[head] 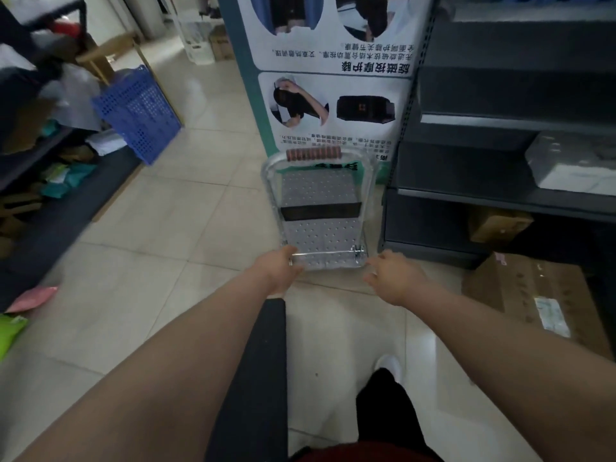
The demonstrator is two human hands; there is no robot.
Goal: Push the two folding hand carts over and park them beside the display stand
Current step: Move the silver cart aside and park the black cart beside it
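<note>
One silver folding hand cart with a perforated deck lies on the tiled floor, and its red-brown handle grip rests against the foot of the display stand, a tall printed poster panel. My left hand is closed on the cart's near left corner by the thin axle rod. My right hand hovers just off the near right corner with fingers apart, holding nothing. No second cart is in view. A long dark shape runs under my left arm; I cannot tell what it is.
Dark metal shelving stands right of the cart, with cardboard boxes on the floor before it. A blue plastic crate leans at the left by cluttered low shelves. Open tiled floor lies left of the cart.
</note>
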